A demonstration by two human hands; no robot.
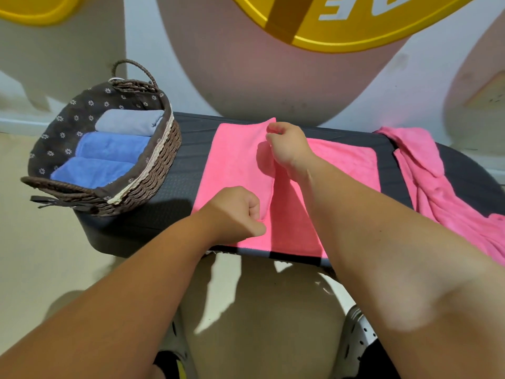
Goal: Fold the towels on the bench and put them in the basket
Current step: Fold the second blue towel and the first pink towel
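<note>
Pinching the folded-over edge of a bright pink towel (235, 160) spread flat on the dark bench (175, 192), left hand (235, 214) near, right hand (287, 149) far.

**Lighting and image quality**

Bright indoor light. Shadows fall forward: large and soft on the wall (273, 86), hard-edged on the floor (246, 296). Pale washed-out patch on the right forearm (404, 302). Wide-angle bowing curves the tabletop (175, 192) — frame edges slightly soft, centre sharp.
</note>
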